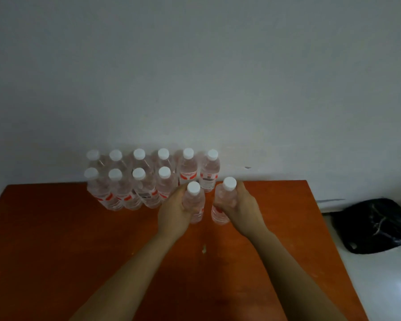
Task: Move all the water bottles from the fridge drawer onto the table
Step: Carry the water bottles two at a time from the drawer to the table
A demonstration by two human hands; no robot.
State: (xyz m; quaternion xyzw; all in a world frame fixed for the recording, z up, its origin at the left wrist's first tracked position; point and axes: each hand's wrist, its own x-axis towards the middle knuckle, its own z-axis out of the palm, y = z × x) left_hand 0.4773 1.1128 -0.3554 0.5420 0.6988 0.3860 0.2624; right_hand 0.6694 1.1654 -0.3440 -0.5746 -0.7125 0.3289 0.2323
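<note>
At the orange table (56,228) by a grey wall (195,77), both hands' fingers (232,202) grip bottles (196,199).

Ten clear, white-capped, red-labelled water bottles (164,181) stood upright in two rows at the counter's (56,228) far edge, centre-left of frame. Just right of the front row, my left hand (174,209) gripped an eleventh bottle (194,200) and my right hand (241,205) a twelfth bottle (222,193).

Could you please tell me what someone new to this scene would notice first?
Most striking is the block of white-capped water bottles, two rows at the far edge of the table by the wall. In front of its right end, the left hand grips one bottle and the right hand another bottle. A black bag lies on the floor at right.
</note>
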